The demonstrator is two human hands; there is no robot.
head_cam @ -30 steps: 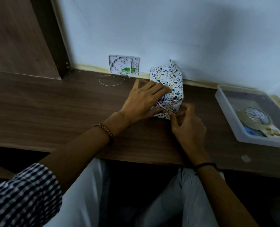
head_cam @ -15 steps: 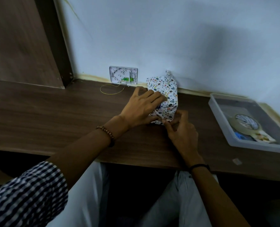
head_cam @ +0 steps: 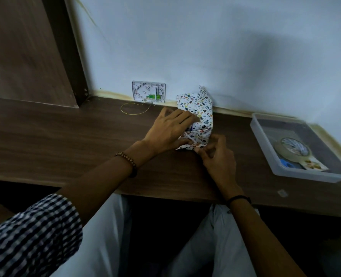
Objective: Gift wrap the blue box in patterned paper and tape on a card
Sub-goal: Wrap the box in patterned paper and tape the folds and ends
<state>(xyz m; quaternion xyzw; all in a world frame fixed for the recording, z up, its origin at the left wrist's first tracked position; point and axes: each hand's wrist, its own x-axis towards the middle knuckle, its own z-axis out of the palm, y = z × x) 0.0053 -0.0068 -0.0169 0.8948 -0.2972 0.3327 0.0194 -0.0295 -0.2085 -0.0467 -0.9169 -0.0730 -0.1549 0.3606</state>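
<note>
Centrally, the blue box (head_cam: 190, 128) lay on a dark wooden desk (head_cam: 65, 136). Nearly all of it was covered by white patterned paper (head_cam: 202, 112) dotted in many colours, and only a sliver of blue showed at the near end. Its long axis ran away from the person toward the pale wall (head_cam: 205, 47). The far end sat close to that wall with a loose peak of paper standing up, and the near end faced the person. The left hand (head_cam: 168, 130) lay over the box's near left side, fingers fairly straight, pressing the paper flat. The right hand (head_cam: 217, 158) pinched the bottom flap of paper at the near end between thumb and forefinger. Well apart to the right, a clear plastic tray (head_cam: 262, 142) sat on the desk. It held a tape roll (head_cam: 291, 150), a small card (head_cam: 314, 165) touching the roll's near edge, and a blue object (head_cam: 287, 163) partly hidden under the roll.
</note>
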